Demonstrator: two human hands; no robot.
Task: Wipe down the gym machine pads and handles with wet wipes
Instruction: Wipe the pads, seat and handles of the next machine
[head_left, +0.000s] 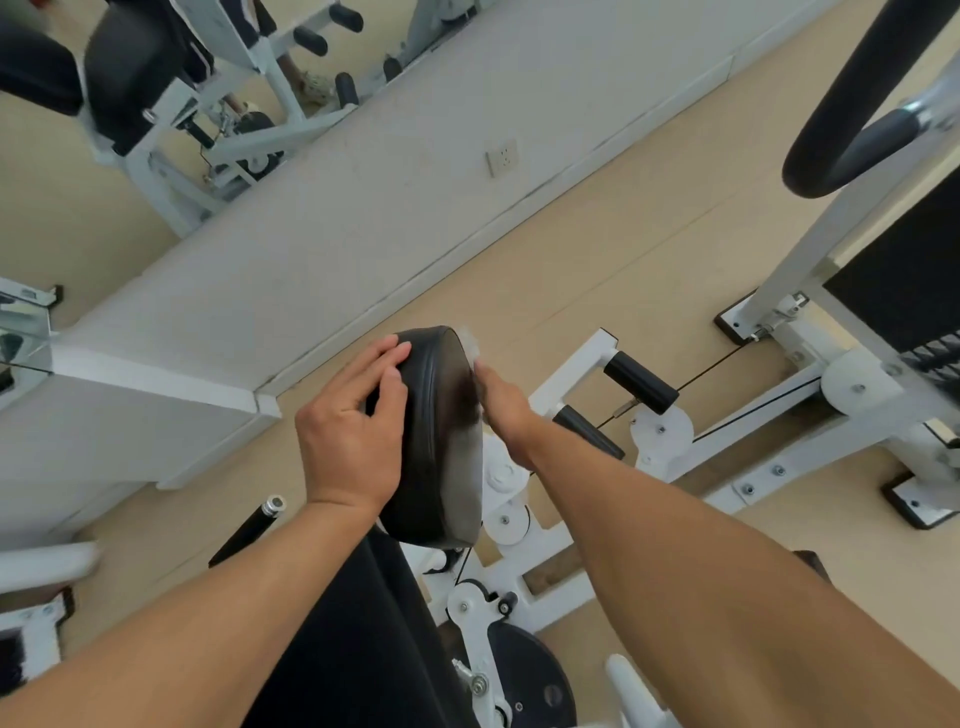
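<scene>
At frame centre, the left hand (349, 436) grips the round black vinyl machine pad (441, 441). The right hand (501, 402), mostly hidden behind it, presses a blurred white wet wipe (470, 344) against its shiny face; its finger grip cannot be made out.

One head-worn wide-angle view looks steeply down from close above the black pad (441, 441), over both forearms, onto the tan floor (597, 270) and white machine frame (571, 545).
</scene>
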